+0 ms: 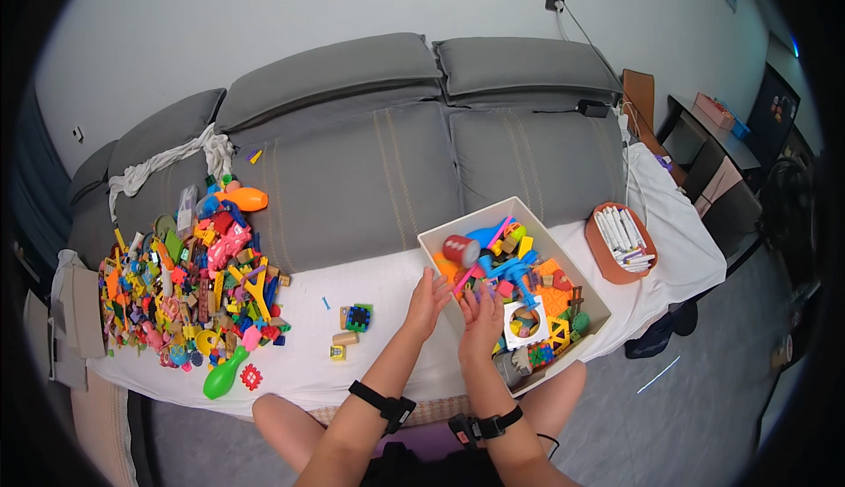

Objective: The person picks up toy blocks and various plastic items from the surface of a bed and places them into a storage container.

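Wrapping our wrists: black straps with small boxy units.
Left hand: ours stands loosely spread at the left wall of the box.
Right hand: ours is over the toys inside, fingers bent; we cannot tell if they pinch anything.
Box: pale, stiff, four-sided, holding a white block with a round hole, a blue plastic toy, a red-and-gray cylinder.
Loose pieces: a notched black-and-blue square and wooden cylinder on the wrinkled white sheet.
Toy pile: mixed, bright, heaped left.
Tub: rounded, orange-brown, packed with white pens, their marks too small for us.
Sofa: gray cloth, stitched lines.
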Demonstrator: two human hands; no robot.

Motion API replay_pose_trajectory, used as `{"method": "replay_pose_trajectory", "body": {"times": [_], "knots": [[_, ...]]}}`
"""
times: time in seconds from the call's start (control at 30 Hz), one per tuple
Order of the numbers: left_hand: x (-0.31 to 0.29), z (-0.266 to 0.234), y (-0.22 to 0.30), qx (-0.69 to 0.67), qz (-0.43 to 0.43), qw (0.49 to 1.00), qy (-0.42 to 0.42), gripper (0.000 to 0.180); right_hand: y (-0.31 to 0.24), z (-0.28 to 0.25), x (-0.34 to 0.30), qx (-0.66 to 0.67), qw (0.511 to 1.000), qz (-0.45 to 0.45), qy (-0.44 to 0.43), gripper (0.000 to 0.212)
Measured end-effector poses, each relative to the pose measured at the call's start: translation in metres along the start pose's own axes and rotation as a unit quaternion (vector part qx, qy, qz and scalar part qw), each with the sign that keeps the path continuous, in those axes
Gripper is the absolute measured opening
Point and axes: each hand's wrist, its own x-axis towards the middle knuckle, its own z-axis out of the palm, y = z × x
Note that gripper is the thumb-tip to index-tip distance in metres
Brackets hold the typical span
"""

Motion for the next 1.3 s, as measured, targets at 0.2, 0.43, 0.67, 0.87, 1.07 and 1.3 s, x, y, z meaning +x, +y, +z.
{"method": "replay_pose_trajectory", "body": {"times": [0.2, 0.43, 0.67, 0.87, 1.07, 1.3], "knots": [[-0.016, -0.099, -0.023, 0.103, 0.051, 0.992, 0.060, 0.042, 0.071, -0.023, -0.010, -0.203, 0.954, 0.096, -0.201, 0.026], [-0.055, -0.221, -0.007, 0.595, 0.276, 0.701, 0.279, 0.034, 0.180, -0.015, -0.008, -0.589, 0.689, -0.103, -0.409, 0.047], [-0.039, -0.252, -0.014, 0.660, 0.222, 0.696, 0.178, 0.042, 0.212, 0.007, -0.006, -0.708, 0.512, -0.153, -0.462, 0.060], [-0.032, -0.269, -0.054, 0.559, 0.352, 0.704, 0.262, 0.034, 0.188, -0.039, -0.005, -0.707, 0.638, -0.053, -0.301, 0.049], [-0.027, -0.200, -0.043, 0.017, 0.187, 0.900, 0.394, 0.019, 0.121, -0.020, -0.023, -0.227, 0.908, 0.326, -0.134, 0.033], [-0.017, -0.018, -0.013, -0.188, 0.088, 0.978, -0.035, 0.044, 0.016, 0.002, -0.025, 0.073, 0.984, 0.133, -0.095, 0.036]]}}
